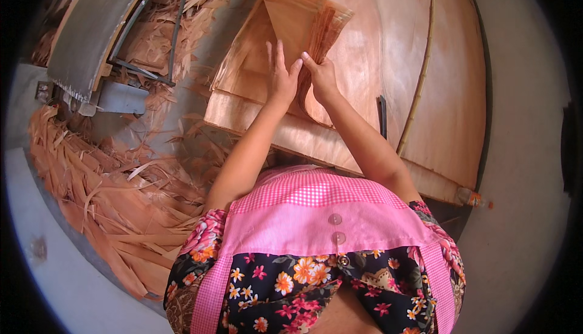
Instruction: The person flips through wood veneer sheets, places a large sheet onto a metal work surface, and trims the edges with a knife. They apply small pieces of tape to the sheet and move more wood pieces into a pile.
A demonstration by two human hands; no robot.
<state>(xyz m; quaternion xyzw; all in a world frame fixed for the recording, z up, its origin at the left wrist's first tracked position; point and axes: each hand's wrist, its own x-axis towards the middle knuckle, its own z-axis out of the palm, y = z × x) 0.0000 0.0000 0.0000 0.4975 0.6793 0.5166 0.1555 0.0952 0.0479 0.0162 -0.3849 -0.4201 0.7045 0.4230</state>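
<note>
A bundle of thin reddish-brown wood veneer sheets [328, 27] stands on edge, its sheets bunched and bent together. My right hand [323, 79] is closed on the right side of the bundle, thumb up, other fingers mostly hidden behind it. Against the near left side of the same bundle rests my left hand [282, 82], its fingers stretched out and apart, thumb close to the right thumb. Under both hands lies a broad stack of veneer sheets [401, 24], with smaller pieces [240, 70] on its left part.
A thin bamboo-like stick [419, 85] lies lengthwise across the stack, near a short dark strip [382, 116]. By the stack's near right corner is a clear bottle with an orange cap [472, 198]. Veneer scraps [139, 212] heap at left, below a dark-topped bench [91, 30].
</note>
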